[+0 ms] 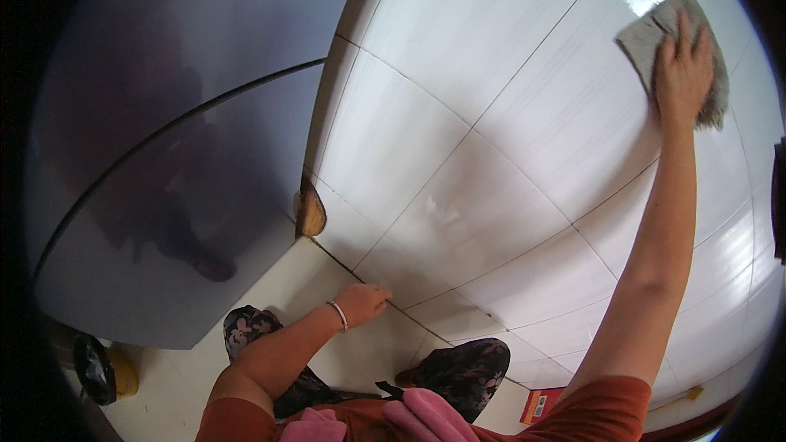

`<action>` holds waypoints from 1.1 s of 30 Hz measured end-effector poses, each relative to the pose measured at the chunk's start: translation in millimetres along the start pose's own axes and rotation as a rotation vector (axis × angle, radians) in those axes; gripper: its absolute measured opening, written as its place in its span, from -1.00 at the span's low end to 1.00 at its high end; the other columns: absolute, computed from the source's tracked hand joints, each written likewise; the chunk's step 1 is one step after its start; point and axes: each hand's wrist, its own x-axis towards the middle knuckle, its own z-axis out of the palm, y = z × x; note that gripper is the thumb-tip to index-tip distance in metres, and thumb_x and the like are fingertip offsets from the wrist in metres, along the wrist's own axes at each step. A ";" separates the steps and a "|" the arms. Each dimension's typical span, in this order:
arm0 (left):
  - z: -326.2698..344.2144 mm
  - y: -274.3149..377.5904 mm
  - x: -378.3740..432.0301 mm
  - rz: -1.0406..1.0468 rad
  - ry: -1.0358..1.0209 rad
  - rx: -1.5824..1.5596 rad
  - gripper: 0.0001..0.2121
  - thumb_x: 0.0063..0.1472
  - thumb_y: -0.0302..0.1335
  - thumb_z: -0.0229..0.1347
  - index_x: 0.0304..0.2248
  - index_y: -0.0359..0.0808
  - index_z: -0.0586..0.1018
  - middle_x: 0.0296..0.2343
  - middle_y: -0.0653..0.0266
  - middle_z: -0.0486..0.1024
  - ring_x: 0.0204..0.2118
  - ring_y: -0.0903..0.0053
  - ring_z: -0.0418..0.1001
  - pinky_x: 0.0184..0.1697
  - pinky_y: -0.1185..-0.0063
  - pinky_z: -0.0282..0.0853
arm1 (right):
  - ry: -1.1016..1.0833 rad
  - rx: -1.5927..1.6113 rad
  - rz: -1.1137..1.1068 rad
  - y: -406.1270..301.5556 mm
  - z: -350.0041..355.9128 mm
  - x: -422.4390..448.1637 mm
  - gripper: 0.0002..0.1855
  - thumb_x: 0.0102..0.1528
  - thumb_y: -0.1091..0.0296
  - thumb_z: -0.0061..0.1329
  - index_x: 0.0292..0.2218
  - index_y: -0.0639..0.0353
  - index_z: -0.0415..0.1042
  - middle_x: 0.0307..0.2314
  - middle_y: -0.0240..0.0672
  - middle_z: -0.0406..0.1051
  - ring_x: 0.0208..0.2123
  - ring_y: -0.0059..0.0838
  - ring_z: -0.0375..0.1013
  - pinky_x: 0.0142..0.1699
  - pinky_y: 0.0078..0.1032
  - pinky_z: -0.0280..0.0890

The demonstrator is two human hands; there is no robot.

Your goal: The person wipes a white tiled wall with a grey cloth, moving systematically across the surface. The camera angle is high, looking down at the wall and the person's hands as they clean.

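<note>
My right hand (684, 77) presses a folded grey cloth (638, 37) flat against the glossy white tiled wall (424, 135), high on the right. Its fingers are spread over the cloth and look slightly blurred. Low in the middle, my left hand (362, 304) hangs with fingers loosely curled and nothing visible in it. A light bracelet (339, 315) circles that wrist. The hand appears in front of the line where wall meets floor; whether it touches the tiles is not plain.
A shiny grey two-door refrigerator (245, 153) stands at left. Beside its base, a brown woven object (311, 209) leans against the wall. A yellow bin (123, 374) with a black liner sits lower left. A red box (540, 405) lies on the floor by the wall, lower right.
</note>
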 end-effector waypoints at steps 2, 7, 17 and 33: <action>7.2 -4.0 0.6 0.028 0.029 0.000 -0.69 0.30 -0.36 0.02 -0.01 -0.23 0.54 -0.23 0.08 0.57 -0.18 0.13 0.54 -0.09 0.25 0.46 | 0.018 -0.045 0.067 13.9 -0.8 3.4 -0.41 0.35 -0.13 -0.46 0.35 -0.37 0.04 0.29 -0.10 0.08 0.34 -0.06 0.03 0.39 -0.09 -0.11; -1.0 20.1 4.3 0.080 -0.022 -0.034 -0.68 0.32 -0.33 0.01 0.00 -0.25 0.54 -0.23 0.07 0.57 -0.17 0.14 0.54 -0.08 0.23 0.45 | 0.012 -0.103 0.115 2.1 3.9 10.1 -0.41 0.35 -0.09 -0.47 0.35 -0.30 0.06 0.28 -0.06 0.10 0.34 -0.02 0.03 0.39 -0.08 -0.12; 5.4 7.5 7.2 0.056 0.018 -0.083 -0.69 0.33 -0.30 0.01 -0.01 -0.23 0.53 -0.26 0.10 0.57 -0.18 0.14 0.53 -0.09 0.22 0.44 | -0.103 0.197 -0.137 -211.7 24.5 63.9 -0.43 0.29 0.14 -0.28 0.29 -0.07 0.15 0.28 -0.04 0.08 0.34 -0.03 0.01 0.41 -0.10 -0.13; 15.9 8.2 10.1 0.084 0.032 -0.018 -0.70 0.32 -0.33 0.04 -0.02 -0.25 0.52 -0.24 0.11 0.55 -0.18 0.19 0.53 -0.09 0.28 0.46 | -0.386 0.467 -0.559 -413.9 10.0 -40.5 -0.42 0.29 0.11 -0.26 0.27 0.05 0.21 0.30 -0.09 0.04 0.37 -0.06 -0.08 0.45 -0.11 -0.26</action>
